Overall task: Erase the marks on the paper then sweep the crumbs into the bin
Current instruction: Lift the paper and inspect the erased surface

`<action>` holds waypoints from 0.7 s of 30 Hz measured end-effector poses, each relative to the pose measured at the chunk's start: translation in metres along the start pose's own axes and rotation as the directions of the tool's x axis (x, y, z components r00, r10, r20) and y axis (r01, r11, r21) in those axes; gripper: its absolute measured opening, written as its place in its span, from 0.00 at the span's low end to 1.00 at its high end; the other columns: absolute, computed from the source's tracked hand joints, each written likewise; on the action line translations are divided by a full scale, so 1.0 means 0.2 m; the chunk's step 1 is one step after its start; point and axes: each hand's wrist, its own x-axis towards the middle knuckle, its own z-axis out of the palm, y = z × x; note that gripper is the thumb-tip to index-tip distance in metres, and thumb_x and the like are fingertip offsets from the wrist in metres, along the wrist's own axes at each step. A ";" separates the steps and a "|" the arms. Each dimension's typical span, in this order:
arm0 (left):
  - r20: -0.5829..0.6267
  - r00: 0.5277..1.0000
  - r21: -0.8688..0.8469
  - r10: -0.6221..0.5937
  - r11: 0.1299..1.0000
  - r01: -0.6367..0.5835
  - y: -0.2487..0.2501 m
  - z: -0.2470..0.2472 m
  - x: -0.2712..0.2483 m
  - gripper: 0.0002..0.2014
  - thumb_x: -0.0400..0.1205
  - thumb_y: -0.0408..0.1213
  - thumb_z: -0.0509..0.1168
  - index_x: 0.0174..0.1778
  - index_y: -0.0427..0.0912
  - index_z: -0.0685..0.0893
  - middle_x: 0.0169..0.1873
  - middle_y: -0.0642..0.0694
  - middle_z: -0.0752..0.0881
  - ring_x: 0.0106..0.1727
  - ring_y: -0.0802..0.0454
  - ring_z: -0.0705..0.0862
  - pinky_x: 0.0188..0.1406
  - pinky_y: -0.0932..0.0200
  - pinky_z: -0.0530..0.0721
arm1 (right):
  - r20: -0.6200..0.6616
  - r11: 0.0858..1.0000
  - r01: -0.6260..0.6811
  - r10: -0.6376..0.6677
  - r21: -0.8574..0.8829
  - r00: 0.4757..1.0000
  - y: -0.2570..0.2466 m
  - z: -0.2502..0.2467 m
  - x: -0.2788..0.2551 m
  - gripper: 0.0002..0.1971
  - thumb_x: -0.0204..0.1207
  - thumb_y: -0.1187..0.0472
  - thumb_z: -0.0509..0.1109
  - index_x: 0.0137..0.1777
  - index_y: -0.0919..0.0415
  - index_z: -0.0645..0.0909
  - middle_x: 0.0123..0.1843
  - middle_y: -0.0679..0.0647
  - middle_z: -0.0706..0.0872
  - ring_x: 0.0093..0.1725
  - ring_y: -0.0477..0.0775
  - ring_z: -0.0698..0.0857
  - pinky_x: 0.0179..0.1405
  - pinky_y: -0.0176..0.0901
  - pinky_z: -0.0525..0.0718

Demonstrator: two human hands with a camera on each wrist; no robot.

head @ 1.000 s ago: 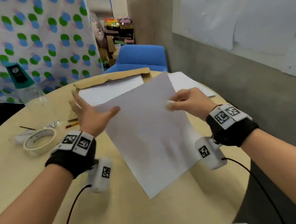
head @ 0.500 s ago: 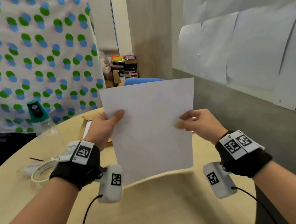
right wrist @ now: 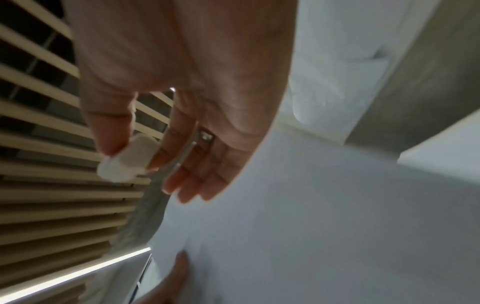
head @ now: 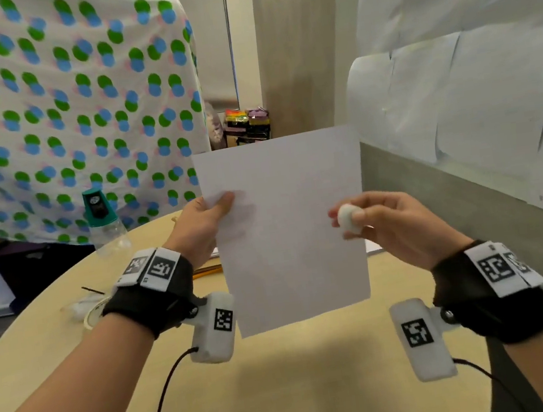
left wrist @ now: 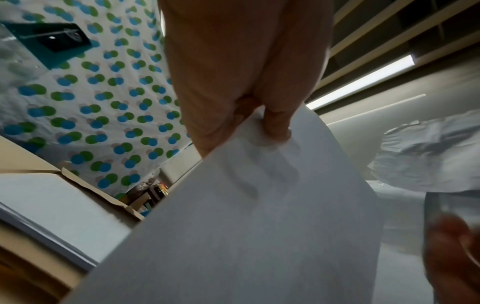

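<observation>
A white sheet of paper [head: 287,228] stands upright in the air above the round table [head: 305,391]. My left hand [head: 209,214] pinches its left edge, thumb on the near face and fingers behind; the left wrist view shows the thumb on the paper [left wrist: 246,226]. My right hand [head: 382,222] is off the sheet, in front of its right edge, and pinches a small white eraser [head: 347,218] between thumb and fingertips. The right wrist view shows the eraser [right wrist: 127,160] in that pinch, with the paper [right wrist: 311,226] beyond. No marks show on the sheet.
On the left of the table stand a clear bottle with a teal cap [head: 103,221], a tape roll [head: 92,314] and a thin dark stick [head: 93,290]. A stack of paper on a brown envelope [left wrist: 52,205] lies behind the sheet. A grey wall runs along the right.
The sheet went from lying tilted over the table to upright in the air. My right hand has let go of its right edge and still holds the eraser.
</observation>
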 end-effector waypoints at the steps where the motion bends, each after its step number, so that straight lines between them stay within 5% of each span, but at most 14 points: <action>1: 0.041 0.999 0.002 -0.014 1.000 0.014 0.00 0.02 0.00 0.09 0.85 0.37 0.57 0.48 0.41 0.82 0.36 0.51 0.91 0.34 0.58 0.90 0.33 0.58 0.89 | 0.037 0.994 0.036 -0.040 0.103 0.999 0.00 0.02 0.04 0.20 0.45 0.49 0.85 0.36 0.57 0.90 0.42 0.52 0.92 0.44 0.47 0.89 0.45 0.39 0.88; 4: 0.162 0.985 0.001 -0.060 0.998 0.061 -0.01 0.11 -0.02 0.10 0.85 0.37 0.56 0.52 0.41 0.82 0.40 0.47 0.90 0.36 0.56 0.90 0.35 0.58 0.90 | 0.076 0.962 0.057 -0.080 0.268 0.994 0.06 0.11 0.16 0.14 0.49 0.54 0.84 0.36 0.57 0.90 0.46 0.55 0.92 0.48 0.52 0.90 0.51 0.41 0.88; 6: 0.235 0.969 -0.019 -0.075 0.996 0.082 0.00 0.16 -0.03 0.11 0.85 0.38 0.54 0.52 0.40 0.82 0.36 0.48 0.91 0.34 0.56 0.90 0.33 0.59 0.90 | 0.076 0.959 -0.032 0.011 0.281 0.997 0.14 0.17 0.22 0.07 0.56 0.65 0.81 0.34 0.57 0.89 0.45 0.55 0.92 0.47 0.51 0.89 0.51 0.41 0.86; 8: 0.245 0.967 -0.078 -0.073 0.992 0.095 0.02 0.18 -0.03 0.13 0.86 0.39 0.53 0.53 0.40 0.82 0.35 0.48 0.92 0.35 0.55 0.91 0.34 0.57 0.90 | 0.104 0.981 -0.194 0.195 -0.027 0.975 0.26 0.21 0.23 0.07 0.66 0.70 0.74 0.42 0.60 0.89 0.48 0.59 0.90 0.47 0.51 0.87 0.49 0.36 0.84; 9: 0.230 0.971 -0.106 -0.067 0.990 0.093 0.03 0.18 -0.03 0.13 0.86 0.39 0.52 0.54 0.41 0.82 0.37 0.48 0.92 0.36 0.54 0.91 0.35 0.54 0.90 | 0.120 0.900 -0.230 0.292 -0.370 0.949 0.30 0.22 0.22 0.07 0.70 0.67 0.72 0.47 0.63 0.87 0.48 0.60 0.89 0.46 0.51 0.84 0.47 0.33 0.81; 10: 0.211 0.976 -0.124 -0.054 0.989 0.082 0.04 0.18 -0.02 0.13 0.86 0.39 0.52 0.55 0.42 0.82 0.38 0.49 0.92 0.38 0.54 0.91 0.35 0.52 0.89 | 0.135 0.696 -0.191 0.385 -0.693 0.913 0.35 0.21 0.20 0.07 0.72 0.63 0.72 0.49 0.62 0.86 0.46 0.58 0.88 0.45 0.51 0.83 0.43 0.31 0.77; 11: 0.193 0.980 -0.134 -0.041 0.989 0.068 0.06 0.17 -0.02 0.13 0.86 0.39 0.52 0.55 0.43 0.81 0.39 0.50 0.92 0.38 0.54 0.91 0.35 0.52 0.89 | 0.139 0.473 -0.112 0.464 -0.874 0.875 0.38 0.20 0.17 0.08 0.73 0.59 0.72 0.48 0.61 0.86 0.45 0.55 0.88 0.44 0.51 0.83 0.41 0.33 0.76; 12: 0.176 0.984 -0.138 -0.031 0.989 0.055 0.07 0.16 -0.02 0.12 0.86 0.39 0.52 0.55 0.44 0.81 0.39 0.50 0.92 0.39 0.54 0.91 0.36 0.52 0.90 | 0.156 0.352 -0.040 0.510 -0.935 0.846 0.39 0.19 0.14 0.10 0.72 0.56 0.73 0.48 0.61 0.87 0.46 0.54 0.88 0.46 0.52 0.84 0.43 0.36 0.76; 13: 0.165 0.986 -0.140 -0.025 0.989 0.049 0.07 0.14 -0.02 0.12 0.86 0.39 0.52 0.55 0.44 0.81 0.40 0.50 0.91 0.39 0.55 0.91 0.36 0.54 0.90 | 0.180 0.363 -0.027 0.524 -0.931 0.833 0.38 0.18 0.11 0.12 0.70 0.54 0.74 0.49 0.61 0.87 0.47 0.53 0.89 0.48 0.52 0.84 0.46 0.38 0.77; 15: 0.164 0.986 -0.142 -0.024 0.989 0.048 0.08 0.12 -0.01 0.12 0.86 0.38 0.52 0.55 0.44 0.81 0.41 0.50 0.91 0.40 0.54 0.91 0.38 0.54 0.90 | 0.261 0.690 -0.109 0.409 -0.715 0.874 0.31 0.15 0.06 0.13 0.66 0.53 0.76 0.47 0.58 0.88 0.47 0.52 0.89 0.48 0.49 0.85 0.49 0.38 0.80; 17: 0.184 0.982 -0.135 -0.033 0.989 0.059 0.08 0.11 -0.02 0.12 0.86 0.38 0.52 0.55 0.44 0.81 0.42 0.50 0.91 0.40 0.54 0.91 0.39 0.53 0.90 | 0.284 0.980 -0.134 0.172 -0.150 0.943 0.21 0.13 0.05 0.12 0.58 0.55 0.80 0.42 0.56 0.90 0.47 0.52 0.91 0.48 0.49 0.88 0.51 0.39 0.84; 19: 0.193 0.980 -0.144 -0.052 0.986 0.081 0.07 0.11 -0.03 0.12 0.86 0.38 0.52 0.55 0.44 0.80 0.44 0.48 0.90 0.41 0.53 0.91 0.40 0.53 0.90 | 0.179 0.959 -0.094 0.046 0.269 0.983 0.16 0.11 0.09 0.10 0.55 0.57 0.81 0.38 0.56 0.89 0.46 0.54 0.92 0.50 0.51 0.90 0.52 0.44 0.86; 21: 0.198 0.979 -0.189 -0.048 0.978 0.086 0.05 0.13 -0.04 0.12 0.87 0.38 0.51 0.55 0.44 0.80 0.42 0.49 0.91 0.40 0.54 0.91 0.39 0.53 0.90 | 0.075 0.963 -0.137 0.123 0.232 0.990 0.19 0.14 0.13 0.08 0.60 0.63 0.79 0.40 0.57 0.88 0.45 0.55 0.92 0.48 0.52 0.89 0.51 0.45 0.87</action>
